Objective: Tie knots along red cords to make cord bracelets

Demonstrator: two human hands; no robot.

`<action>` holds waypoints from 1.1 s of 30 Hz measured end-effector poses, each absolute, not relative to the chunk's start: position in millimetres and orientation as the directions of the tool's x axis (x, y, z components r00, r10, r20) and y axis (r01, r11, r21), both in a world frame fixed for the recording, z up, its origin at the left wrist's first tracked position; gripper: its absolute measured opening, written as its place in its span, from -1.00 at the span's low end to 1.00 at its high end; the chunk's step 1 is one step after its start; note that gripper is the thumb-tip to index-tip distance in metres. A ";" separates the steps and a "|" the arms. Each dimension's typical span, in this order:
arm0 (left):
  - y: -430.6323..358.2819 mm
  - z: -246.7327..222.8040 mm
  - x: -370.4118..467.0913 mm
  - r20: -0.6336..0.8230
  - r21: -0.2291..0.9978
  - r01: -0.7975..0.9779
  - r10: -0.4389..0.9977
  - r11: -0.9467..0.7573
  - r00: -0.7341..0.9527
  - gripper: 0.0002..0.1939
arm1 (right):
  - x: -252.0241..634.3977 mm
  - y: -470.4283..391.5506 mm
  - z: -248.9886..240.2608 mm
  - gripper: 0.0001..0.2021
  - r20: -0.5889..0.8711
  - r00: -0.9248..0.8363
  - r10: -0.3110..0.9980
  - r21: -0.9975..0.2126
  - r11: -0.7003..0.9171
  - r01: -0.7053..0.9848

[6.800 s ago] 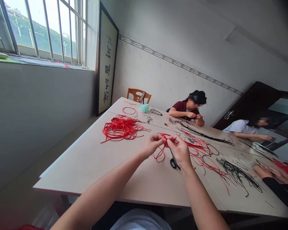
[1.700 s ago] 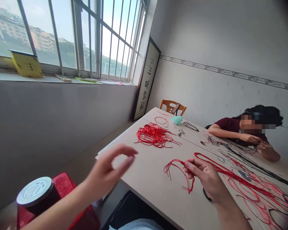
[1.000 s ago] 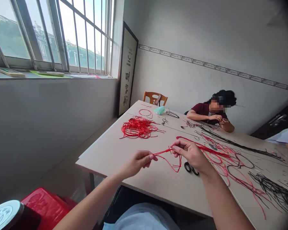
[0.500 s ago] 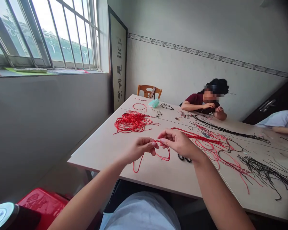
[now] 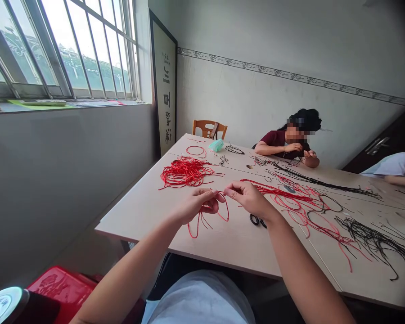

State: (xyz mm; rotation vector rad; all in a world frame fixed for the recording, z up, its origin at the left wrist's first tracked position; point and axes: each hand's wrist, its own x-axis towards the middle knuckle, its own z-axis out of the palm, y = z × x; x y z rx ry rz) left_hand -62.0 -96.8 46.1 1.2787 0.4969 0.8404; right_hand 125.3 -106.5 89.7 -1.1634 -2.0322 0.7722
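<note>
Standing at the lower left, a lidded cup point(image 5: 3, 308) shows in front of a red stool point(image 5: 54, 285), below a barred window point(image 5: 77, 49). Right of the window, a framed panel point(image 5: 165, 85) leans by the wall. On the table point(image 5: 131, 220), near its left edge, lies a red pile point(image 5: 185, 172), with a red ring point(image 5: 186, 151) just beyond it and a wooden chair point(image 5: 202, 123) past the far edge. Nearer, the left hand point(image 5: 200, 204) pinches a red cord point(image 5: 228, 217) between thumb and forefinger, its other fingers curled. The cord is above the table between the two hands, its loops and ends hanging down; the stretch at the fingertips is too small to make out. A green bag point(image 5: 216, 145) and a black loop point(image 5: 235, 149) lie farther back. The right hand point(image 5: 248, 195) is closed narrowly on the cord, just beside the left fingertips. Black scissor handles point(image 5: 251, 220) show beside its wrist. Next come a red bundle point(image 5: 273, 191), a maroon-sleeved person point(image 5: 270, 138) bent over the table, long black cords point(image 5: 324, 182), a black pile point(image 5: 371, 238) and a white sleeve point(image 5: 400, 164).
</note>
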 end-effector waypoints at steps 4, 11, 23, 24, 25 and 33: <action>-97.8 43.2 -60.4 0.138 0.959 -0.277 0.776 0.050 0.616 -0.60 | 123.6 -102.6 81.4 -0.64 0.370 -0.287 0.884 -0.709 0.468 0.527; -103.5 41.0 -57.9 0.133 0.944 -0.317 0.778 0.089 0.615 -0.62 | 141.4 -74.1 73.2 -0.65 0.624 -0.229 0.747 -0.427 0.572 0.700; -78.1 41.2 -47.4 0.038 0.670 -0.714 0.950 0.206 0.310 -0.71 | 96.0 -108.5 46.5 -0.83 0.665 -0.126 0.736 -0.473 0.546 0.692; -77.1 40.8 -46.0 0.054 0.665 -0.722 0.952 0.191 0.301 -0.70 | 86.3 -112.0 37.2 -0.85 0.641 -0.151 0.753 -0.477 0.544 0.690; -76.8 40.7 -44.7 0.066 0.663 -0.728 0.955 0.175 0.290 -0.70 | 78.2 -113.4 29.2 -0.87 0.636 -0.143 0.758 -0.482 0.536 0.693; -75.3 34.2 -38.5 -0.036 0.696 -0.699 0.980 0.166 0.197 -0.74 | 55.7 -105.3 21.6 -0.85 0.630 -0.250 0.735 -0.366 0.565 0.740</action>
